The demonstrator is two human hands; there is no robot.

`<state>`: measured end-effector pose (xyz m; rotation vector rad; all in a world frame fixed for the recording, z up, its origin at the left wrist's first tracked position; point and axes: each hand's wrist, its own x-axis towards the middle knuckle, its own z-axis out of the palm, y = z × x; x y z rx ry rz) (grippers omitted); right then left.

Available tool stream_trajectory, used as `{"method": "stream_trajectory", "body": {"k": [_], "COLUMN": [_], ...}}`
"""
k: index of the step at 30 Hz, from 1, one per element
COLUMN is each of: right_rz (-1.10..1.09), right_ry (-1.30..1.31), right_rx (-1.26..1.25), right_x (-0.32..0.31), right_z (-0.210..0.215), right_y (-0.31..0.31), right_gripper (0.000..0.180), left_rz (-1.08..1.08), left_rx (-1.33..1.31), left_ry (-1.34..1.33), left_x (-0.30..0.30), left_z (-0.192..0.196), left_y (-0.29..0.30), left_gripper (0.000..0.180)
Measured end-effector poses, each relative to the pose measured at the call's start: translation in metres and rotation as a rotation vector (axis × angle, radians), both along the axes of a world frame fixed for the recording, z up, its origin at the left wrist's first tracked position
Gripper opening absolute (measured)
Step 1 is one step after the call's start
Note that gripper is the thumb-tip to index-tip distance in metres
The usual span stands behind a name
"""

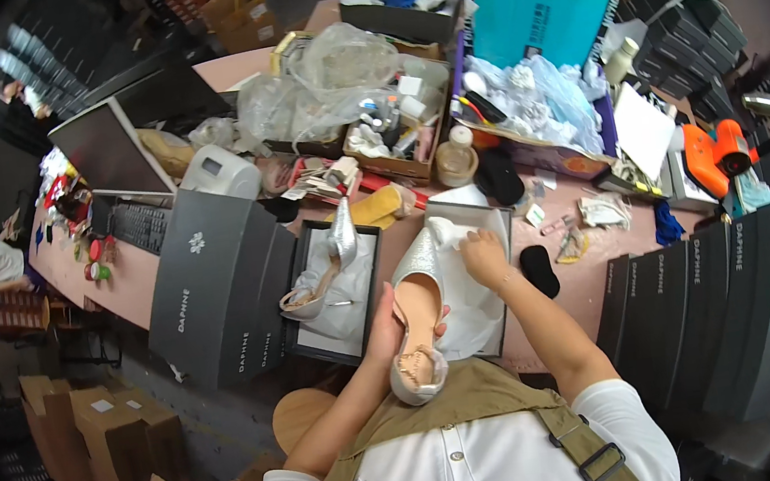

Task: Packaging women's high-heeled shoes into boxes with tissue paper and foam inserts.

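My left hand (383,329) is wrapped round the middle of a silver glitter pointed-toe shoe (420,298), whose tan insole faces up and whose heel end points toward me. Beyond its toe lies white tissue paper (445,232), in a lined open box lid (496,218). My right hand (485,257) is over this paper, right of the toe, with fingers curled together; what they pinch, if anything, is hidden. Left of the held shoe, the matching silver shoe (342,236) rests on tissue in an open black shoebox (367,243), beside a thin pen-like item (342,303).
Dark grey shoeboxes (215,282) stack at the left; more boxes (704,296) stand in a row at the right. Behind are a purple carton (529,155) of plastic and paper, a small bottle (457,155), an orange tool (719,153) and a monitor (109,150). Cardboard cartons (121,416) are lower left.
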<state>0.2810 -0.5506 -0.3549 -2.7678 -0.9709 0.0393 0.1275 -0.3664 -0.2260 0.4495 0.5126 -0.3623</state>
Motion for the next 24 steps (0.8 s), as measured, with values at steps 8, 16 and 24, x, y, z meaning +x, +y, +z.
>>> {"method": "stream_trajectory", "body": {"k": [8,16,24], "right_rz": [0.295,0.340,0.300], "right_ry": [0.354,-0.158,0.023], "right_rx": [0.820,0.521,0.350], "right_x": [-0.081,-0.120,-0.128], "right_z": [0.168,0.146,0.115], "right_y": [0.016,0.022,0.035], "right_gripper": [0.025,0.029,0.020], "left_rz": [0.163,0.214,0.132], "left_rx": [-0.093,-0.008,0.204], "left_ry": [0.051,-0.124,0.050], "left_x": [-0.014,-0.031,-0.052], "left_z": [-0.010,-0.017,-0.023], "left_y": [-0.002,0.000,-0.021], "left_gripper": [0.078,0.060,0.031]}}
